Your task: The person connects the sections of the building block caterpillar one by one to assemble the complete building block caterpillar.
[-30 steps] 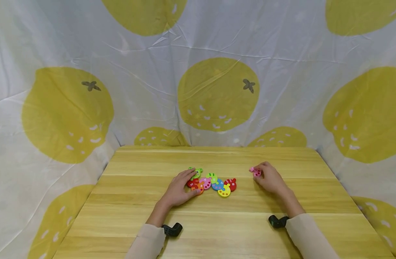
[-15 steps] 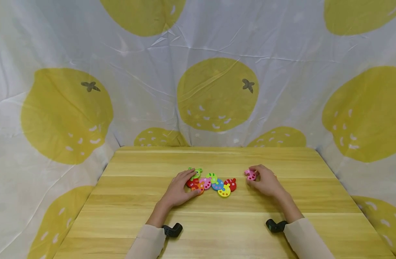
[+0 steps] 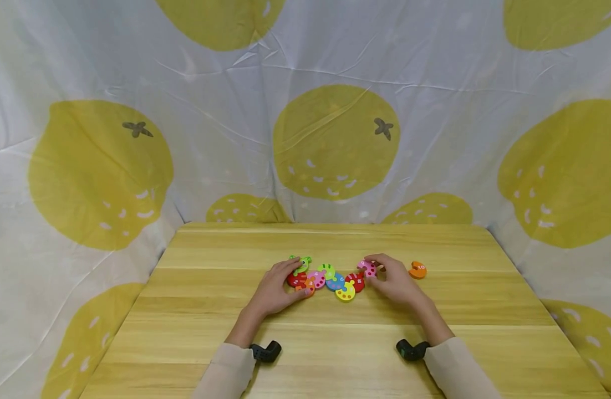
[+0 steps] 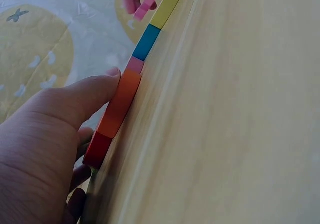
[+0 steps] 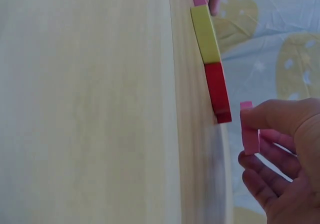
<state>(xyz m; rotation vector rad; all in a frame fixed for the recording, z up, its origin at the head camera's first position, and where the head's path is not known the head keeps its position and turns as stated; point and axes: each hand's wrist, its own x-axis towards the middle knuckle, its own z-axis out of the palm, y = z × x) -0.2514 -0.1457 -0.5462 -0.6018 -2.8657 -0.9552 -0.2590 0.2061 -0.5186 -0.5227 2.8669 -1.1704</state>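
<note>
Number puzzle pieces form a zigzag caterpillar on the table, from a green head (image 3: 304, 265) to a red piece numbered 8 (image 3: 355, 281). My left hand (image 3: 273, 291) rests over the left end, its fingers at the head. The left thumb touches the orange piece (image 4: 120, 104) numbered 3. A pink piece (image 3: 367, 269) numbered 9 is pinched between the thumb and fingers of my right hand (image 3: 396, 281). It is just behind and right of the red piece, raised and apart from it in the right wrist view.
An orange piece (image 3: 417, 270) numbered 10 lies alone to the right of my right hand. The wooden table (image 3: 335, 354) meets a lemon-patterned cloth (image 3: 225, 149) at the back. Black wrist cameras extend inward from both sleeves.
My right hand has carried the pink piece leftward to the caterpillar's right end. The orange 10, earlier out of sight, now shows. The left hand has stayed in place.
</note>
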